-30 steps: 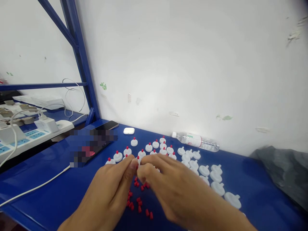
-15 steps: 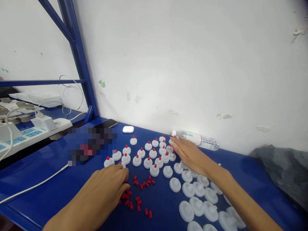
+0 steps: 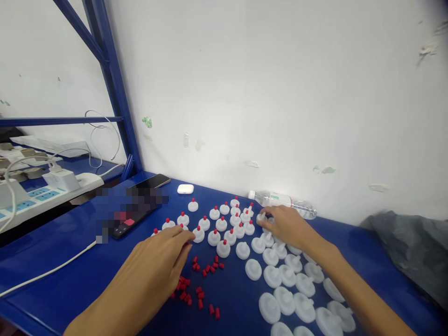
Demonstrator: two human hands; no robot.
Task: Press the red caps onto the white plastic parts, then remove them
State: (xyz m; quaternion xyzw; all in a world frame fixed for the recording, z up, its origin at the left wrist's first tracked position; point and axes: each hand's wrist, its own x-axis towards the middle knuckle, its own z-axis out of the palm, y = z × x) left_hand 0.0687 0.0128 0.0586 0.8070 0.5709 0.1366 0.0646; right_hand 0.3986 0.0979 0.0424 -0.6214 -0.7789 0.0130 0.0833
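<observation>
White round nozzle lids lie in a crowd on the blue table. Those at the left and middle, such as one lid (image 3: pixel 223 248), wear small red tips; those at the right, such as a bare lid (image 3: pixel 253 269), have none. My left hand (image 3: pixel 163 256) hovers beside the loose red tips (image 3: pixel 184 291), thumb and fingers pressed together; what they hold, if anything, is hidden. Farther back, my right hand (image 3: pixel 285 225) has thumb and forefinger closed on a bare white nozzle lid (image 3: pixel 260 218), next to the red-tipped group.
A clear plastic bottle (image 3: pixel 297 206) lies along the wall behind my right hand. A white earbud case (image 3: pixel 185 189) and a dark phone (image 3: pixel 159 180) are at the back left. A white power strip (image 3: pixel 66 186) stands at left, grey plastic sheeting (image 3: pixel 409 247) at right.
My left hand has risen from the red tips, slightly rightward. My right hand has drawn back from the red-tipped lids near the bottle and closed on a bare lid.
</observation>
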